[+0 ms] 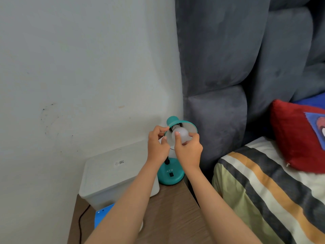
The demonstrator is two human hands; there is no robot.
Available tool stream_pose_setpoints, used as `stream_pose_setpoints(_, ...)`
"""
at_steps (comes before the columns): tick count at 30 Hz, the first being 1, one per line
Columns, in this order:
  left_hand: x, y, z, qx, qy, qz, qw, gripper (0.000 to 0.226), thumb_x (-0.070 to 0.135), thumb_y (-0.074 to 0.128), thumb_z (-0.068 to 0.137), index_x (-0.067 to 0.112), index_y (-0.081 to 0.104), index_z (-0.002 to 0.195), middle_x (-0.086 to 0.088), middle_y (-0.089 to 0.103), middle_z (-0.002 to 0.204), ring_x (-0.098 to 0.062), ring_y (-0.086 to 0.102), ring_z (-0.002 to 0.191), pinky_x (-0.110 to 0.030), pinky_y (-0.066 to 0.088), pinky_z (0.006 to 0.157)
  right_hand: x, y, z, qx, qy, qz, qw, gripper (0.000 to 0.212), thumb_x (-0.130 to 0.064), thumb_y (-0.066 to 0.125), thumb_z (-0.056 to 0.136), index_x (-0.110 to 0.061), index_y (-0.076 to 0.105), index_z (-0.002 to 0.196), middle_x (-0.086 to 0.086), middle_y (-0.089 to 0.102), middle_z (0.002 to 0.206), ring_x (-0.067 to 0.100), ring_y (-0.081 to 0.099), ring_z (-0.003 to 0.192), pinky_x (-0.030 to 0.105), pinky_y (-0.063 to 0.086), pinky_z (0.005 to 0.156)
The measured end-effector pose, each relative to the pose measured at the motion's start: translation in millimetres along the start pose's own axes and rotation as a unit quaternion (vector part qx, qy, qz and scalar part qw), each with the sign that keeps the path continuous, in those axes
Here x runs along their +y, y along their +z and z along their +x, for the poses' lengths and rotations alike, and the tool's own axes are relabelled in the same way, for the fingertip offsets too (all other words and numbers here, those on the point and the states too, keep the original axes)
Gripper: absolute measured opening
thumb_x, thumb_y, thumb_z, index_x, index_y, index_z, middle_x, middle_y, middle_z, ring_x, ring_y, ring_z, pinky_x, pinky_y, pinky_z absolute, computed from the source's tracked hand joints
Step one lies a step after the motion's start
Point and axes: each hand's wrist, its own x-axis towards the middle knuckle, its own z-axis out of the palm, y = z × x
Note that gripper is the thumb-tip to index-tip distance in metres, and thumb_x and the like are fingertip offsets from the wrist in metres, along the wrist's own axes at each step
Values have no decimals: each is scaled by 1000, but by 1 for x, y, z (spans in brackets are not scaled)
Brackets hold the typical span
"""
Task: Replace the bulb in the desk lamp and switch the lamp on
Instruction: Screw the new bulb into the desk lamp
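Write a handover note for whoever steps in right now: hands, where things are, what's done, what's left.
Left hand: fingers pinch the rim of the teal lamp shade, steadying it.
Right hand: fingers wrapped around the white bulb, which sits at the socket inside the shade; threads still show, so it is not fully seated.
Lamp base stands on the wooden table, beside the white box. Bulb is unlit.
Cannot tell whether this is the old or new bulb.
Left: finish the swap, then press the base's black switch.
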Motion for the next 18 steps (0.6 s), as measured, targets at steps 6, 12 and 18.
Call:
stream_pose_setpoints(6, 0, 1, 0, -2, 1, 2, 1000, 43, -7, 47, 85, 36, 51, 87, -7, 56, 103, -12, 52, 89, -5, 41, 77, -1, 2, -4, -10, -72, -24, 997, 60, -25, 70, 81, -10, 42, 131, 9, 47, 120, 17, 51, 101, 24, 50, 78)
stream_pose_setpoints(12, 1, 1, -1, -6, 2, 5, 1000, 41, -7, 47, 85, 34, 52, 88, -7, 57, 104, -12, 51, 90, -6, 41, 77, 0, 2, 0, 5, 11, 17, 1000, 47, -39, 62, 86, -4, 51, 115, 14, 66, 95, 17, 62, 76, 1, 40, 51)
stream_pose_setpoints(18, 1, -1, 0, 0, 0, 0, 1000, 48, -7, 47, 84, 41, 50, 85, -10, 57, 101, -16, 52, 90, -15, 41, 79, 0, 3, -5, -20, -74, -13, 997, 62, -17, 70, 80, -14, 40, 134, 6, 45, 120, 9, 44, 99, 6, 41, 74)
